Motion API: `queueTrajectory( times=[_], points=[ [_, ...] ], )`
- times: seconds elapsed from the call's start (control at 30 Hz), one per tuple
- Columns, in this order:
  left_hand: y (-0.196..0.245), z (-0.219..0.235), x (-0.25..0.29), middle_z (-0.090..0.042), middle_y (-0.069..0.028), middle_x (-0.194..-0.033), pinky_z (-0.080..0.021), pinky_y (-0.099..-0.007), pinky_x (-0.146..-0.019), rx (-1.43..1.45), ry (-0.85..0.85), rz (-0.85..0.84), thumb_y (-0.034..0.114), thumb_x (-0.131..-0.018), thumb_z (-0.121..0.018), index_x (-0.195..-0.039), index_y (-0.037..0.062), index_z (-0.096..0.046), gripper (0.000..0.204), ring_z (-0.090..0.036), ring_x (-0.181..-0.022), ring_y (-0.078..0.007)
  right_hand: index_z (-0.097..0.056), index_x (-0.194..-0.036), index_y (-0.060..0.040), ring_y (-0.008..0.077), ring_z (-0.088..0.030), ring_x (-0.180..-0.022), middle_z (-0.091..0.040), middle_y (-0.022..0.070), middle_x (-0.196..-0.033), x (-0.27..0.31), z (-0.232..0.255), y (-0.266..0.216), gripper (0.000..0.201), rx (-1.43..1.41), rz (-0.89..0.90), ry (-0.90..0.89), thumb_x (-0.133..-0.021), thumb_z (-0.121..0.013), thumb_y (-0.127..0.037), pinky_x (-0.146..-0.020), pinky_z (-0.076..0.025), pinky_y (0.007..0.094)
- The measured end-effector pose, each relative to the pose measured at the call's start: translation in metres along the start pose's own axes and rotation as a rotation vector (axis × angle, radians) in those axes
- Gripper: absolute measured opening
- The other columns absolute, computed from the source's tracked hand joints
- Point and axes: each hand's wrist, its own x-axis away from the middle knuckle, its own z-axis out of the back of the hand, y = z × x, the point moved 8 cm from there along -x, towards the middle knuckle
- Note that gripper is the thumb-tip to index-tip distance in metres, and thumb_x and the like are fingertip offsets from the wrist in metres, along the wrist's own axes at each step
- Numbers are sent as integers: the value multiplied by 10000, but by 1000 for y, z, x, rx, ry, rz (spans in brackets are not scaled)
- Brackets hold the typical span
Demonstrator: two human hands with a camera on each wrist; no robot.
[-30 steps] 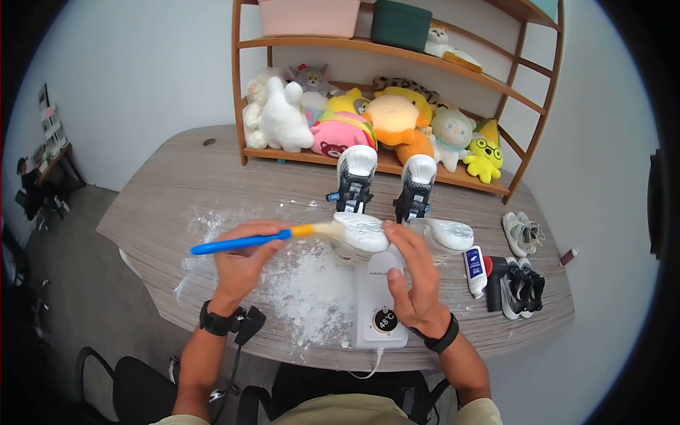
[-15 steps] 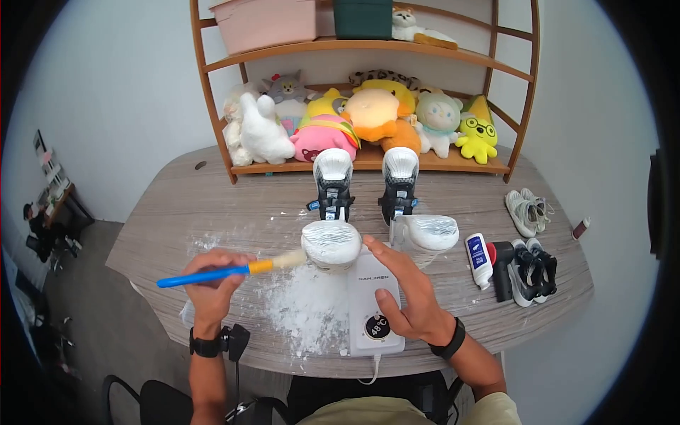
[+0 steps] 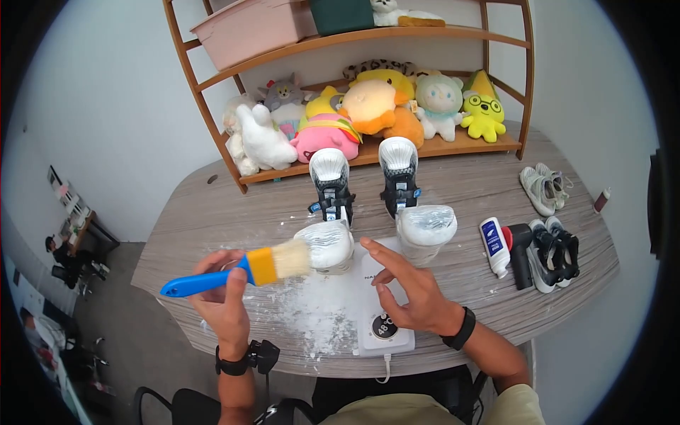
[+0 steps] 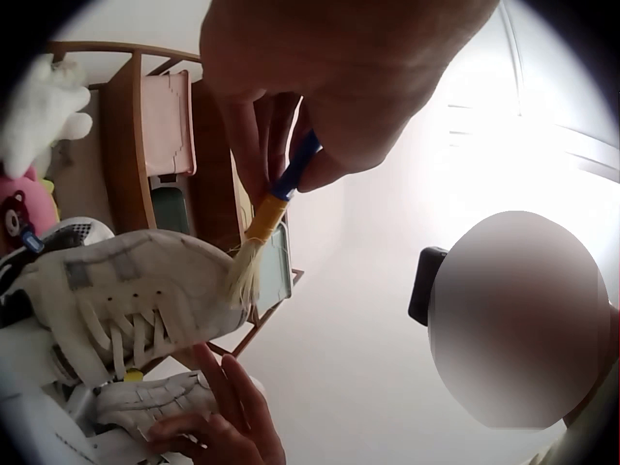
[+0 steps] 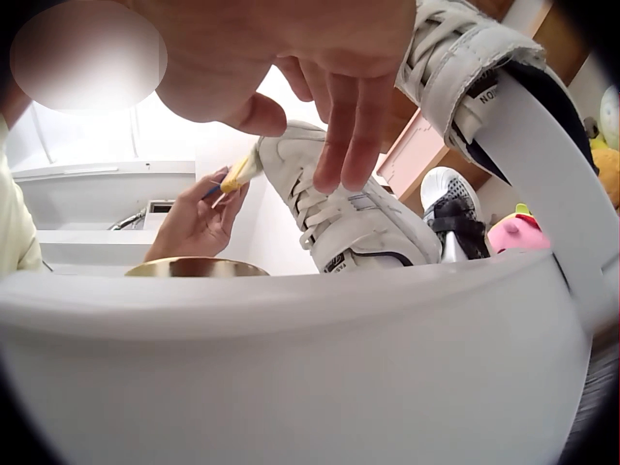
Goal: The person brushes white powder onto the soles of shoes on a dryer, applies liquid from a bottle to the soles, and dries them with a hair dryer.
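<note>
My left hand [image 3: 223,301] grips the blue handle of a paint brush [image 3: 261,266] with a yellow band. Its pale bristles [image 4: 244,276] meet the toe of a white lace-up shoe [image 4: 145,291] in the left wrist view. That shoe's sole [image 3: 326,244], streaked white, faces up in the head view. My right hand [image 3: 418,294] hovers over a white shoe dryer [image 3: 375,340] reading 48°C, its index finger extended beside the shoe and holding nothing. A second white shoe [image 3: 427,225] is propped sole-up to the right; two black-and-white shoes [image 3: 333,188] are mounted behind.
White powder [image 3: 312,319] is scattered over the table left of the dryer. On the right lie a white-and-blue bottle [image 3: 494,244], a black-and-red device [image 3: 520,255] and small shoes [image 3: 544,191]. A wooden shelf [image 3: 453,145] with plush toys stands at the back.
The brush has slid from the sole's face to its left side and turned its broad face upward. My right hand has drawn back from the shoe's edge, its other fingers bending. The head view has shifted.
</note>
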Motion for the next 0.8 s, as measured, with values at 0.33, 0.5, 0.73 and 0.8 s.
queueTrajectory(
  times=[0.33, 0.5, 0.73, 0.8],
  points=[
    [14, 3, 7, -611, -121, -1043, -475, -300, -855, 191, -176, 18, 166, -851, -716, -1210, 46, -471, 451, -581, -975, -152, -529, -1230, 38, 199, -687, -751, -594, 194, -1266, 6, 15, -3, 497, 18, 28, 63, -739, -564, 109, -587, -548, 268],
    [19, -37, 16, -613, -136, -1049, -461, -313, -887, 18, -225, 7, 184, -852, -727, -1166, 48, -489, 417, -588, -973, -177, -544, -1209, 33, 211, -693, -777, -629, 179, -1201, 9, 17, -7, 480, 57, 60, 76, -736, -564, 106, -581, -546, 263],
    [4, 22, 1, -603, -117, -1102, -473, -328, -906, -221, 160, 13, 176, -875, -708, -1159, 19, -510, 381, -590, -976, -176, -586, -1151, 32, 213, -677, -721, -659, 163, -1083, 14, 29, -9, 421, 68, 44, 102, -735, -578, 98, -546, -525, 273],
    [10, 21, 5, -627, -115, -1036, -508, -327, -866, -155, 105, -3, 124, -853, -720, -1154, 28, -463, 407, -607, -964, -179, -612, -1118, 23, 205, -659, -683, -666, 143, -1005, 17, 33, -14, 389, 66, 56, 104, -733, -604, 77, -529, -509, 282]
  ],
)
